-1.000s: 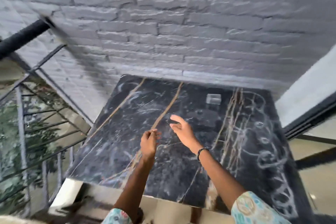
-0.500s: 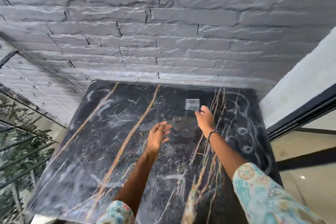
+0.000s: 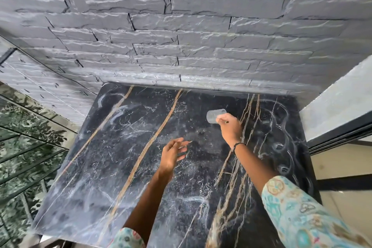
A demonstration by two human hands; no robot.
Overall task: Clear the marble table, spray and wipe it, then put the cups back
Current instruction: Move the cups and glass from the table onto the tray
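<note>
A black marble table (image 3: 124, 167) with gold and white veins fills the lower middle of the head view. A small clear plastic cup (image 3: 213, 116) is near the table's far side, tilted, with my right hand (image 3: 229, 128) gripping it from the right. My left hand (image 3: 173, 154) hovers over the middle of the table with relaxed fingers and holds nothing. Ring-shaped marks (image 3: 278, 146) show on the table's right part.
A grey stone-brick wall (image 3: 181, 36) runs directly behind the table. A glass railing with foliage beyond (image 3: 26, 147) lies to the left. A white wall and dark door frame (image 3: 338, 123) stand to the right.
My right hand reached forward to the clear cup and closed round it, tilting it off the table. My left hand stayed over the table's middle. The view moved closer.
</note>
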